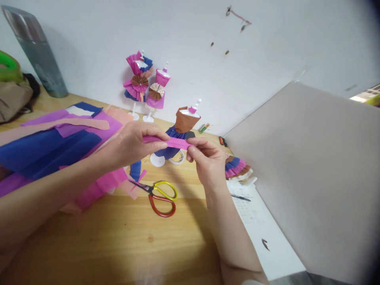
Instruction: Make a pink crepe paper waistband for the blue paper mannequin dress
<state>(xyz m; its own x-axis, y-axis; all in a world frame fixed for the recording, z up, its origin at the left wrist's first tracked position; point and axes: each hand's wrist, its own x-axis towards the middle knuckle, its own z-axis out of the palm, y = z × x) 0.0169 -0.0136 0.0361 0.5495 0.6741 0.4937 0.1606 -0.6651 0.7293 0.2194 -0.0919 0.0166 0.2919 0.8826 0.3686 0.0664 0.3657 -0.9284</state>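
A narrow pink strip (178, 143), which looks like crepe paper, is stretched level between my two hands above the table. My left hand (135, 141) pinches its left part between thumb and fingers. At the right end, my right hand (209, 158) grips it with thumb and fingertips. Just behind the strip stands a small dress form with a brown top (185, 120) and a blue skirt (170, 152), partly hidden by the strip and my hands. Scissors (152, 192) with one yellow and one red handle lie on the table below my hands.
Pink, blue and peach paper sheets (59, 146) are heaped at left. Two dressed mini mannequins (138, 81) stand by the wall. A tall flask (40, 55) is at back left. Right are a pleated multicoloured piece (237, 168), a written sheet (252, 217) with a pen (241, 197), and a grey panel (311, 166).
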